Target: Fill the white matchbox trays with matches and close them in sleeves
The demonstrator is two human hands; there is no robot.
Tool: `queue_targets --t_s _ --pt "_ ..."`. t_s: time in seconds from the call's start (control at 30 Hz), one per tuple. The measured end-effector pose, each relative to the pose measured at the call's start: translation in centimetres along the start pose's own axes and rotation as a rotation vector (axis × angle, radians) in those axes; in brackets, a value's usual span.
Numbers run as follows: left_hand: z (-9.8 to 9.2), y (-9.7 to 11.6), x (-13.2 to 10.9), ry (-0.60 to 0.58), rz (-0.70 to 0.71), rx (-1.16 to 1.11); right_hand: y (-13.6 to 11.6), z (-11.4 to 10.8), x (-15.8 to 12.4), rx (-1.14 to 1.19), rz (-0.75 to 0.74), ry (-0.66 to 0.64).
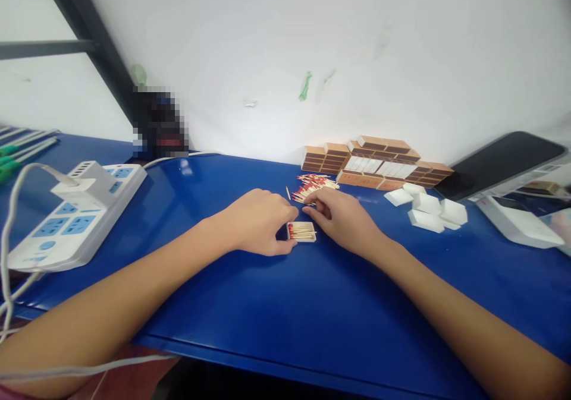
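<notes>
A small white matchbox tray (314, 239) lies on the blue table, holding several red-tipped matches (304, 232). At its left end, my left hand (263, 221) grips it between thumb and fingers. My right hand (341, 214) is just behind and to the right of the tray, with its fingers curled and fingertips at the near edge of a heap of loose matches (314, 185). Its thumb and forefinger close on matches there; how many is hidden. One single match (288, 193) lies apart, left of the heap.
Closed matchboxes (383, 159) are stacked along the wall. Empty white trays (427, 205) lie in a group at right, before a phone (504, 159) leaning on a white stand (517, 221). A white power strip (75, 227) with cables is at left, with green-handled tools (18, 156) beyond.
</notes>
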State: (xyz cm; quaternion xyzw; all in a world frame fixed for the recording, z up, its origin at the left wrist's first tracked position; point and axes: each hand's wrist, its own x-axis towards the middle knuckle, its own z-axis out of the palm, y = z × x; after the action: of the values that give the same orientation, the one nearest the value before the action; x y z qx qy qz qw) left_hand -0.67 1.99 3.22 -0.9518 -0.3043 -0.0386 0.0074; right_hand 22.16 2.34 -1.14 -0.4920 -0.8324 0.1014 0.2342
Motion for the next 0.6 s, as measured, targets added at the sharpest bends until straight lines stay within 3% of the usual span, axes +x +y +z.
queue_targets --t_s 0.6 --pt "0.02 0.19 -0.01 -0.015 -0.005 -0.009 0.28 0.49 0.79 -0.003 0.064 -0.034"
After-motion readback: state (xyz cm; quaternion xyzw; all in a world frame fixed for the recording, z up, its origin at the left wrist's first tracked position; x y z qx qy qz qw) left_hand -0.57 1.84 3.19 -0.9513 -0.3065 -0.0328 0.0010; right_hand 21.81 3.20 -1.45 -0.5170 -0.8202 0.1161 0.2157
